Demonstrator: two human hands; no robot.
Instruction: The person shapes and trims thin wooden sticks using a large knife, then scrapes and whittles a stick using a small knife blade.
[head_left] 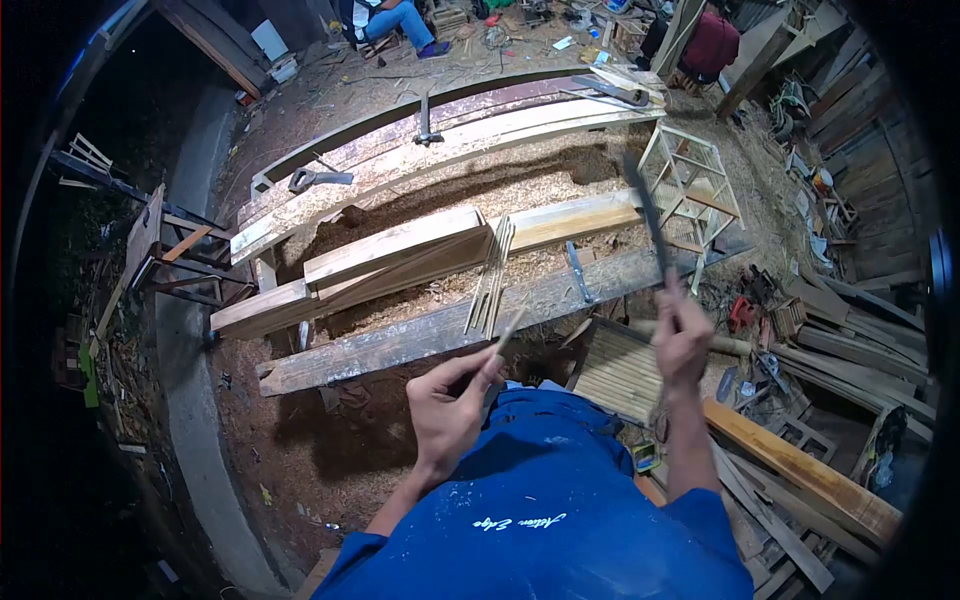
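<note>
My left hand [445,408] is closed in a pinch around a short thin wooden stick [509,332], which points up and away from me. Raised on the right, my right hand [683,338] grips a machete [648,212] by its handle, with the long dark blade pointing up and away. The blade is apart from the stick. Just beyond my left hand, several thin wooden strips [491,275] lie across the bench plank [360,355]. To their right, a narrow chisel-like tool [578,272] rests near the same plank.
Thick timber beams [395,245] and wood shavings cover the bench. Farther back lie a hammer [427,120], a handsaw [318,179] and another saw [612,93]. A small wooden frame [690,180] stands at right. Loose boards [800,465] are piled at lower right. Two people sit beyond the bench.
</note>
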